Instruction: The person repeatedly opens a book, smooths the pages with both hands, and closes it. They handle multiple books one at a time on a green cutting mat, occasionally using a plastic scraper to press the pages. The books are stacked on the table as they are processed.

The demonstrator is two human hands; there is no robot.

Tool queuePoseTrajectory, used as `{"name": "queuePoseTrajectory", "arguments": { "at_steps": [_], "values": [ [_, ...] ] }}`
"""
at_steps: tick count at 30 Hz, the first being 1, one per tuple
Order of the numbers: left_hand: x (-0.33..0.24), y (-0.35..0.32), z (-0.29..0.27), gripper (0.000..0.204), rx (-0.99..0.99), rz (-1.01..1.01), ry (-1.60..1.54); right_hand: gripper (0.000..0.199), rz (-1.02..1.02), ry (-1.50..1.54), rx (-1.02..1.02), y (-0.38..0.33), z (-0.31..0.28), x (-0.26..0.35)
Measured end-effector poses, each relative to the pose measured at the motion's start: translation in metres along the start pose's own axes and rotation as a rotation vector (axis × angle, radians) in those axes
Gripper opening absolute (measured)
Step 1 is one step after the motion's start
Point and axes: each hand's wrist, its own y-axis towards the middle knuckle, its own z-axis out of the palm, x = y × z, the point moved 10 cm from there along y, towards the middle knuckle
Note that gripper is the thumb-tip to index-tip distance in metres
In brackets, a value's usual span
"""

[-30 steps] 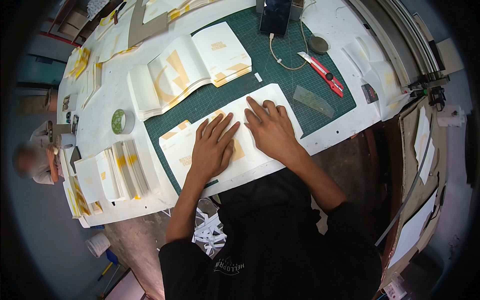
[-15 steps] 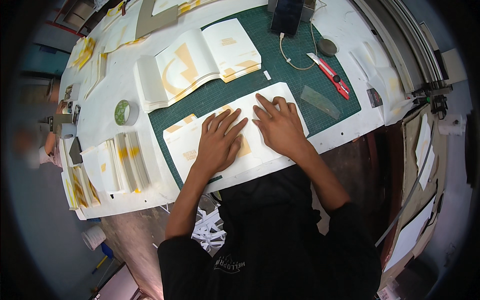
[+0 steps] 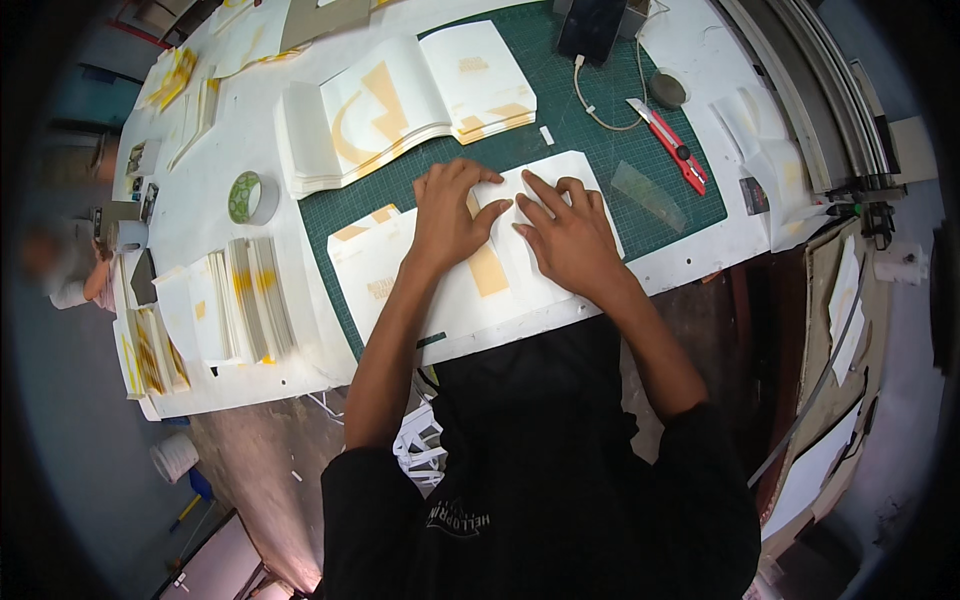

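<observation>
A white printed card sheet [image 3: 400, 290] with tan shapes lies along the front of the green cutting mat [image 3: 330, 235]. My left hand [image 3: 452, 215] rests on its middle, fingers angled right and thumb apart from them. Just right of it, my right hand [image 3: 572, 228] lies on the white right part, fingers spread and slightly bent. Both hands touch the sheet near a crease that runs between them. Neither grips anything that I can see. Beyond them, a stack of similar printed sheets [image 3: 385, 115] lies spread across the mat's far left.
A red utility knife [image 3: 672, 145], a clear plastic strip [image 3: 648, 197] and a dark round object [image 3: 667, 90] are at right. A phone [image 3: 588, 30] with a cable stands behind. A tape roll [image 3: 252, 198] and folded sheet stacks [image 3: 245, 305] sit left. Another person [image 3: 85, 280] is far left.
My left hand has shifted up and right along the sheet, and its fingers, spread before, now lie closer together. My right hand stays at nearly the same spot on the sheet.
</observation>
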Motion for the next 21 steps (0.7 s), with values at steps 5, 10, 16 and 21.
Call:
{"name": "queuePoseTrajectory", "arguments": {
  "at_steps": [5,10,16,21],
  "values": [
    [0.0009,0.0000,0.0017,0.026,0.025,-0.015,0.000,0.035,-0.009,0.000,-0.011,-0.0016,-0.0011,0.0002],
    [-0.0003,-0.0015,0.0018,0.022,0.022,-0.012,0.003,0.035,-0.022,0.004,-0.046,-0.0029,-0.0008,0.0006],
    [-0.0012,-0.0008,0.0030,0.020,0.025,-0.004,0.023,0.035,-0.013,-0.004,-0.046,-0.0040,0.0019,0.0000],
    [-0.0024,-0.0012,0.0033,0.019,0.030,0.001,0.033,0.036,-0.015,0.001,-0.057,-0.0053,0.0021,0.0008]
  ]
}}
